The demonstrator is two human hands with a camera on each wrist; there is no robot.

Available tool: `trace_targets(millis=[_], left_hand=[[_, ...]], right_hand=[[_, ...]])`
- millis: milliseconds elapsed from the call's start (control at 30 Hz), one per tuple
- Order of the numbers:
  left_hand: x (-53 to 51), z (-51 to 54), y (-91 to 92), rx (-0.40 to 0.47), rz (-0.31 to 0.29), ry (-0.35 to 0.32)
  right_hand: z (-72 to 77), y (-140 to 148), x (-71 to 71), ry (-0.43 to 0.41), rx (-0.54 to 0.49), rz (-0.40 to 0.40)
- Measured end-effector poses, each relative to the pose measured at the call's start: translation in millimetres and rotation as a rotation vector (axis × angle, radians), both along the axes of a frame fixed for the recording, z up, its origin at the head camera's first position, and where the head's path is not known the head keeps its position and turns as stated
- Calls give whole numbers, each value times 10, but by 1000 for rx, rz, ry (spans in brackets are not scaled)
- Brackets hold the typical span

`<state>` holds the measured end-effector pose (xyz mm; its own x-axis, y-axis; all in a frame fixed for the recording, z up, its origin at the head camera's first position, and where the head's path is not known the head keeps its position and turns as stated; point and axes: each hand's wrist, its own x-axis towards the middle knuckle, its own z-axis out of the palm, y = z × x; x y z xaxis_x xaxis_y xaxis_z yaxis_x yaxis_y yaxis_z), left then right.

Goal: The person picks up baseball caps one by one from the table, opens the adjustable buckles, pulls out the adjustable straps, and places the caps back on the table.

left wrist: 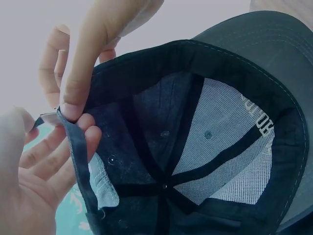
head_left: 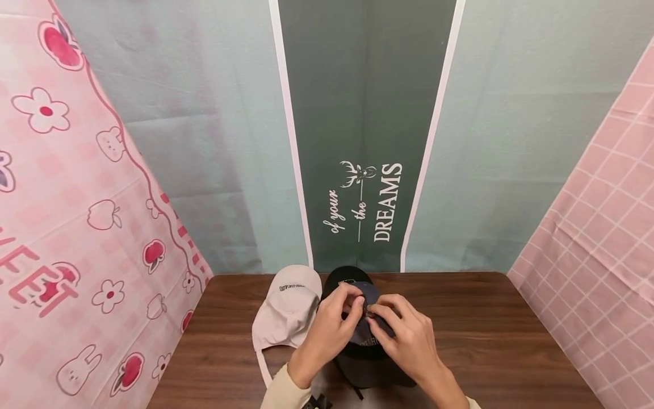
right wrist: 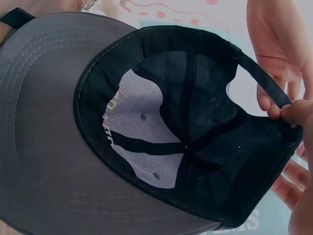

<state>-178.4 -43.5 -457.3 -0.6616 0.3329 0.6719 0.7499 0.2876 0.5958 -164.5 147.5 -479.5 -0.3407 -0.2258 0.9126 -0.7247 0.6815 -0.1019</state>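
Note:
A dark baseball cap (head_left: 375,369) is held with its inside toward the wrist cameras. In the left wrist view the cap's mesh-backed front panel (left wrist: 220,107) and brim (left wrist: 279,36) lie to the right. Its back strap (left wrist: 80,161) runs along the opening at the rear. My left hand (head_left: 329,324) pinches the strap's end near a small pale fastening (left wrist: 49,118), its other fingers behind the strap. Opposite it, my right hand (head_left: 409,335) grips the strap between thumb and fingers where it meets the cap's edge. Fingers partly hide the fastening.
A white cap (head_left: 291,309) with dark lettering lies on the brown wooden table (head_left: 511,341), left of my hands. Behind the held cap sits a black cap (head_left: 342,277). Patterned cloths hang around the table, with a grey-green one (head_left: 357,85) at the back.

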Motion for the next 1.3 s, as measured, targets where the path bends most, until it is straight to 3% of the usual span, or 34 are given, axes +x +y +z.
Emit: trace_targets(millis=[167,267,433,567,800,1100,1300], left_hand=[[-10,-28,-23,-64,-108,33],[-16,-53,-37,-96,-135,62],[-31,-75,-42,-83,-91,88],[-44,-80,-39,-65,-55,148],[-53,-78,-28,-45,-49,231],[-47,-71,-29,-45,-56,231],[-48,-76,-53,-64,-23,221]], right_hand=[[-13,-1,-3,13,-20,-18],[-18,-3,-1,13,-51,-24],[-22,-7,22,-14,-86,-37],[-17,-13,31,-18,-109,-41],[-25,-27,33,-3,-150,-41],[-29,-25,35,-26,-190,-45],[-13,-12,22,-24,-198,-58]])
